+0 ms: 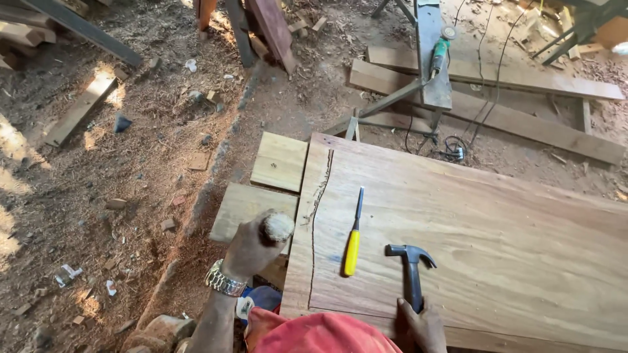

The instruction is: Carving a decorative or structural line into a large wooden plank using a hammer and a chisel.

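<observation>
Two tools lie on the big wood board (497,242). The claw hammer (411,271) points its handle toward the right hand (422,325), whose fingers are closed around its end. The yellow-handled chisel (354,233) lies just left, blade pointing away. The left hand (256,245) squeezes a pale lump (279,227). No labels show.
</observation>
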